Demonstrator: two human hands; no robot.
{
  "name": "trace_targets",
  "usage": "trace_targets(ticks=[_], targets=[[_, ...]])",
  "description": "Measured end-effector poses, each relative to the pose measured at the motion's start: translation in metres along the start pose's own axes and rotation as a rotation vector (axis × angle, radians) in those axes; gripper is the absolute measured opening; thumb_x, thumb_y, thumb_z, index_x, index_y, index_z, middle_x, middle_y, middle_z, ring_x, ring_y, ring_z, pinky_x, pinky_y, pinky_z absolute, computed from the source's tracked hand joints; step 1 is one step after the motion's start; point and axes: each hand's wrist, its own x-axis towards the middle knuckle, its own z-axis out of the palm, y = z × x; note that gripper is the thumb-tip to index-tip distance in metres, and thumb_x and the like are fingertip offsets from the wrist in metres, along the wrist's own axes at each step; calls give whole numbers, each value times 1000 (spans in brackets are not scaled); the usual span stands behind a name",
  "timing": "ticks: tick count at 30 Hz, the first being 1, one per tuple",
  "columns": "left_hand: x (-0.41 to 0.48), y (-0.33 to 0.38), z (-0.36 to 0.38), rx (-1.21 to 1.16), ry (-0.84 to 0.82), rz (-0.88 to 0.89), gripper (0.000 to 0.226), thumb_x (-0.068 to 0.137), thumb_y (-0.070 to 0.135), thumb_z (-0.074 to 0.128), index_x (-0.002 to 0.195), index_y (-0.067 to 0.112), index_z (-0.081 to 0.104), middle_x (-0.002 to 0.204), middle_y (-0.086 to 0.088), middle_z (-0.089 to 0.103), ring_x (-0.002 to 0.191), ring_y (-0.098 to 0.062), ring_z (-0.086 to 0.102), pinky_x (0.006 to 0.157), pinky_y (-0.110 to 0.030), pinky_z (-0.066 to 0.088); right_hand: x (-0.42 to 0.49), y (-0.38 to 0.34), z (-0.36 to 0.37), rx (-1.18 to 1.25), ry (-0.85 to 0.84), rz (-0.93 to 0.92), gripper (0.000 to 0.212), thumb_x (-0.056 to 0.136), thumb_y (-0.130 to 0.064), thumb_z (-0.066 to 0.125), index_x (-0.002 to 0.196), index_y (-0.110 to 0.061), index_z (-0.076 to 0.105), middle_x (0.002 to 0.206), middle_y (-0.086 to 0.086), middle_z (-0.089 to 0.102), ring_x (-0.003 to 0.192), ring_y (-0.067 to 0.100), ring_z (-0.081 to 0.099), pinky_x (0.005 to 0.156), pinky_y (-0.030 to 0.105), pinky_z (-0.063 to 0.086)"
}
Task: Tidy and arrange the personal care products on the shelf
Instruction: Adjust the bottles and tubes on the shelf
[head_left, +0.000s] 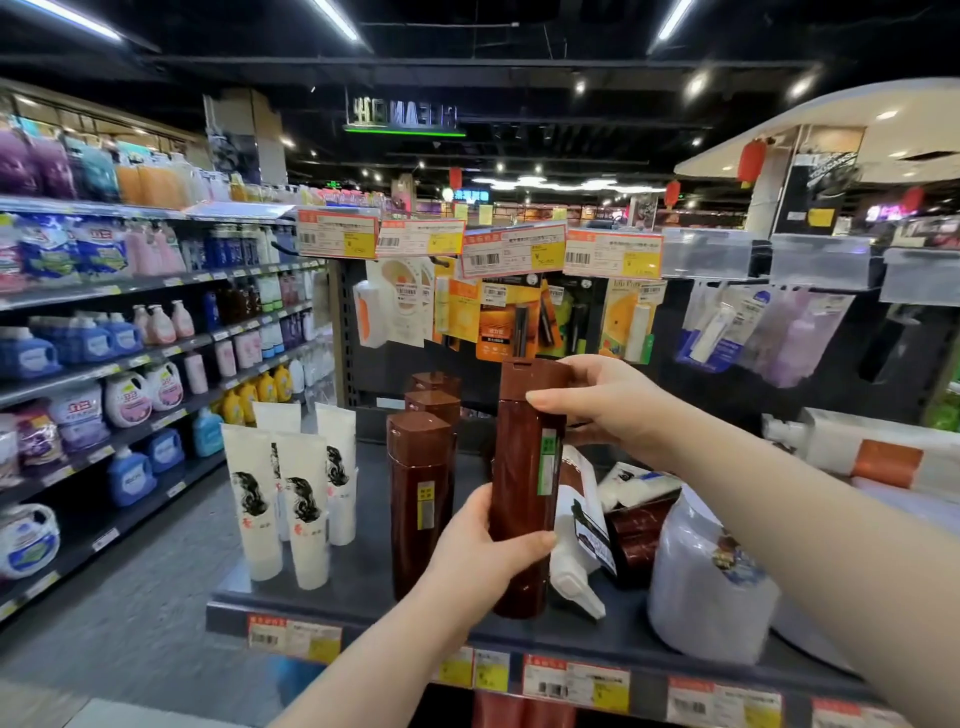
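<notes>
The left hand (485, 551) reaches up from below, fingers curled in a grip; the right hand (605, 402) comes from the right, fingers clasped higher up; both forearms bare.

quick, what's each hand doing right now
Left hand: closed around the lower part of the tall brown plastic bottle.
Right hand: gripping the same bottle near its cap.
</notes>
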Motion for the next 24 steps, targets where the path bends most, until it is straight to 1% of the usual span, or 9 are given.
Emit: trace_targets(ticks=[4, 6, 8, 10, 11, 13, 15, 20, 24], targets=[[-9, 5, -11, 269, 236, 186, 61, 74, 31, 72, 124, 44, 40, 113, 26, 49, 104, 6, 48, 92, -24, 45, 13, 5, 11, -134, 136, 2, 46, 72, -23, 77, 111, -22, 52, 100, -2, 63, 87, 13, 65, 63, 25, 55], [-16, 5, -21, 312, 380, 313, 50, 75, 26, 71, 113, 46, 44, 109, 21, 51, 99, 7, 50, 85, -25, 47, 19, 9, 18, -221, 167, -34, 51, 71, -23, 78, 114, -24, 49, 100, -5, 60, 84, 10, 63, 56, 21, 54], [-18, 2, -33, 339, 492, 389, 46, 75, 21, 71, 108, 41, 47, 102, 16, 51, 94, 7, 49, 79, -20, 44, 26, 15, 24, -260, 170, -61, 53, 72, -21, 78, 117, -22, 51, 99, -5, 59, 84, 11, 63, 57, 21, 55], [-14, -1, -45, 378, 556, 389, 50, 75, 19, 72, 113, 35, 44, 107, 14, 48, 99, 4, 47, 85, -17, 38, 33, 21, 31, -276, 165, -53, 53, 73, -20, 77, 120, -19, 52, 100, -2, 61, 85, 13, 63, 62, 24, 55], [-11, -4, -51, 401, 574, 365, 54, 74, 20, 73, 117, 33, 42, 112, 14, 46, 105, 2, 45, 91, -19, 37, 37, 24, 34, -285, 163, -41, 54, 73, -20, 77, 120, -18, 52, 102, -1, 61, 86, 14, 63, 63, 24, 55], [-4, -11, -61, 456, 570, 289, 67, 73, 26, 74, 129, 27, 37, 124, 12, 39, 119, -7, 37, 103, -29, 32, 45, 30, 39, -311, 164, -18, 54, 72, -21, 77, 120, -18, 52, 104, 0, 61, 88, 13, 63, 65, 23, 54], [4, -18, -67, 494, 524, 217, 80, 70, 32, 77, 136, 24, 32, 129, 9, 36, 125, -10, 33, 108, -33, 30, 52, 37, 44, -329, 168, 3, 55, 72, -21, 78, 120, -18, 53, 106, 0, 60, 90, 13, 62, 68, 23, 53], [24, -36, -69, 398, 433, 140, 86, 66, 26, 80, 135, 27, 31, 119, 13, 41, 112, -6, 43, 96, -25, 34, 65, 46, 51, -326, 171, 20, 56, 72, -22, 79, 122, -18, 53, 107, -1, 61, 90, 12, 61, 65, 19, 49], [33, -49, -73, 379, 408, 116, 81, 72, 20, 75, 136, 31, 27, 122, 14, 44, 114, -7, 45, 99, -29, 37, 69, 45, 50, -340, 131, 34, 58, 72, -21, 78, 124, -20, 51, 111, 2, 59, 97, 17, 60, 70, 24, 51]])
